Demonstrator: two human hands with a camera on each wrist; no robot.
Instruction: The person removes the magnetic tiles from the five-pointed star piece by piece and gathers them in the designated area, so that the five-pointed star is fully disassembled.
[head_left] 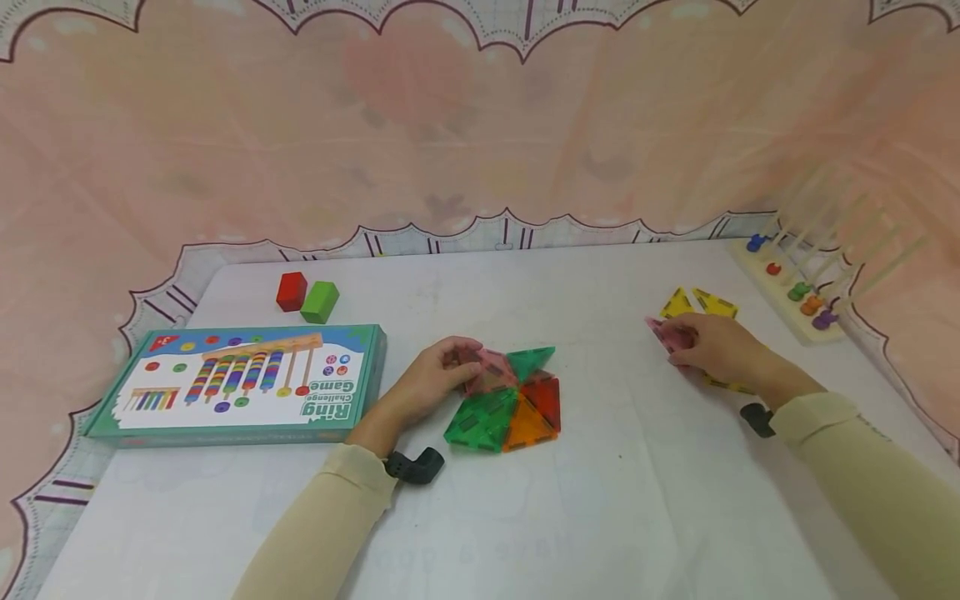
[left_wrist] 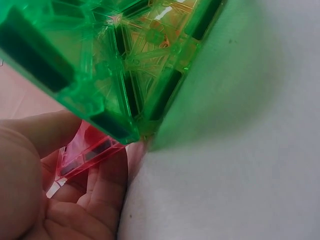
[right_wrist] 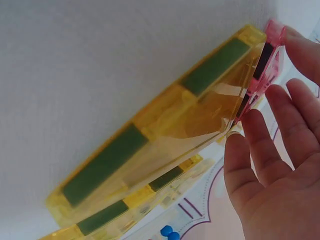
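Observation:
In the head view, my left hand (head_left: 429, 379) pinches a pink magnetic tile (head_left: 492, 372) at the left side of a joined cluster of see-through tiles. That cluster also has green tiles (head_left: 480, 419), an orange tile (head_left: 529, 427) and a red tile (head_left: 549, 402). The left wrist view shows thumb and fingers around the pink tile (left_wrist: 92, 152), just under a green one. Farther right, my right hand (head_left: 712, 348) holds another pink magnetic tile (head_left: 670, 336) by its edge, beside yellow triangle tiles (head_left: 716, 303). In the right wrist view this pink tile (right_wrist: 269, 62) touches or overlaps a yellow tile's (right_wrist: 185, 120) end.
A Ring Challenge Game box (head_left: 247, 383) lies at the left of the white table (head_left: 600, 517). Behind it are a red block (head_left: 292, 292) and a green block (head_left: 320, 302). A pegged board (head_left: 787, 292) with small coloured pieces stands at the far right, by the patterned curtain (head_left: 480, 125).

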